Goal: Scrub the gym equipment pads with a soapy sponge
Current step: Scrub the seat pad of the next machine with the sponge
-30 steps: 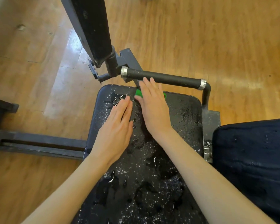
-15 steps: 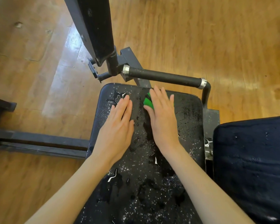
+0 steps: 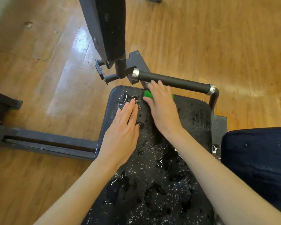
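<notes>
Sponge (image 3: 148, 94) pushed back to pad (image 3: 193, 120) edge, hands flat

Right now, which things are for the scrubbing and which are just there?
For the scrubbing: green sponge, wet black pad, right hand pressing the sponge, left hand flat on the pad.
Just there: black handle bar, dark blue pad, wooden floor.

left hand (image 3: 122, 129) flat, right hand (image 3: 162, 106) flat (fingers straight)

Right hand (image 3: 163, 109) flat on green sponge (image 3: 147, 94) (wet pad (image 3: 195, 117) beneath)
</notes>
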Motion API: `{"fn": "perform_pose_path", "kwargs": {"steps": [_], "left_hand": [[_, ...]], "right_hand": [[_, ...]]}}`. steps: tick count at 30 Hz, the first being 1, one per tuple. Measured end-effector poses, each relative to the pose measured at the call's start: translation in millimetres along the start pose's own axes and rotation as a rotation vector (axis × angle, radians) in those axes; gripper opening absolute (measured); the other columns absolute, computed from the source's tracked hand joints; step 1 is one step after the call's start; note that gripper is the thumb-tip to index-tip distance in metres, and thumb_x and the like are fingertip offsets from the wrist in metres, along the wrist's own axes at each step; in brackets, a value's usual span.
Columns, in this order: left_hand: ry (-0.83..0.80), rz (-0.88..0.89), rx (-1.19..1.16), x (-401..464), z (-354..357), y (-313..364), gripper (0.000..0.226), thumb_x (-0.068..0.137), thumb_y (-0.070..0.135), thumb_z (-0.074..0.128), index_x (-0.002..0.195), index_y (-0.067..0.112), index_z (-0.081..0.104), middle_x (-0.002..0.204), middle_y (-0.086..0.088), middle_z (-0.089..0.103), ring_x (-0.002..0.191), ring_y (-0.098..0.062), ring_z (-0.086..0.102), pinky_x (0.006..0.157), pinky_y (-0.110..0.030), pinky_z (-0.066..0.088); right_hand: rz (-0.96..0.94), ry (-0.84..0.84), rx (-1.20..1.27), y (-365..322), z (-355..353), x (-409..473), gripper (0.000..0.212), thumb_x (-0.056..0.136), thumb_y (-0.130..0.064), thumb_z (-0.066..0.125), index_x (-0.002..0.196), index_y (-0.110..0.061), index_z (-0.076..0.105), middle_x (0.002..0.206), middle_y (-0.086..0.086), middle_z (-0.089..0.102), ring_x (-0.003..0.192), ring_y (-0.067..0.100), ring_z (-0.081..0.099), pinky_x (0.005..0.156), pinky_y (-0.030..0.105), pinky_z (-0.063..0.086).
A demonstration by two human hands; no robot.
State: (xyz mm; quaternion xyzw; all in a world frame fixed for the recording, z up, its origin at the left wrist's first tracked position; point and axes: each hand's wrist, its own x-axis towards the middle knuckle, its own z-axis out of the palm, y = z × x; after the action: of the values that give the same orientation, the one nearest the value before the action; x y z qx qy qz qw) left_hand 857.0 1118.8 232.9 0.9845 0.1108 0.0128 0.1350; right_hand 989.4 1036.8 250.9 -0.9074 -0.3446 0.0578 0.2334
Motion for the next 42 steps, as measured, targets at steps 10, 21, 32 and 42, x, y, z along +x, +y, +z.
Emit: {"fn": "perform_pose_path", "kwargs": {"steps": [10,21,32,42], "left_hand": [[0.037,-0.091,-0.153,-11,-1,-10,0.058,0.101,0.022,0.036,0.153,0.000,0.027,0.162,-0.013,0.024,0.149,-0.025,0.023,0.121,-0.040,0.012],[0.078,-0.085,-0.151,-11,2,-10,0.057,0.099,0.018,0.041,0.151,-0.002,0.031,0.160,-0.016,0.026,0.147,-0.028,0.027,0.119,-0.043,0.017],[0.094,-0.076,-0.151,-11,2,-10,0.056,0.098,0.018,0.041,0.150,-0.002,0.032,0.158,-0.018,0.030,0.146,-0.030,0.030,0.118,-0.045,0.020],[0.102,-0.071,-0.163,-12,3,-12,0.056,0.099,0.018,0.042,0.150,-0.001,0.030,0.159,-0.018,0.029,0.147,-0.028,0.027,0.119,-0.045,0.023]], "right_hand": [[-0.017,-0.022,-0.016,-5,9,13,0.048,0.098,-0.026,0.051,0.142,-0.008,0.043,0.150,0.007,0.041,0.144,0.022,0.026,0.118,0.033,0.006],[-0.140,-0.042,-0.081,-8,16,-19,0.050,0.095,-0.027,0.047,0.140,-0.006,0.047,0.148,0.008,0.044,0.142,0.026,0.031,0.119,0.044,0.017],[-0.129,-0.061,-0.052,-11,18,-13,0.049,0.097,-0.024,0.049,0.141,-0.004,0.045,0.149,0.010,0.041,0.143,0.026,0.029,0.120,0.042,0.015],[-0.142,-0.052,-0.045,-16,18,-35,0.049,0.096,-0.024,0.047,0.140,-0.003,0.045,0.149,0.011,0.041,0.143,0.026,0.030,0.119,0.043,0.017]]}}
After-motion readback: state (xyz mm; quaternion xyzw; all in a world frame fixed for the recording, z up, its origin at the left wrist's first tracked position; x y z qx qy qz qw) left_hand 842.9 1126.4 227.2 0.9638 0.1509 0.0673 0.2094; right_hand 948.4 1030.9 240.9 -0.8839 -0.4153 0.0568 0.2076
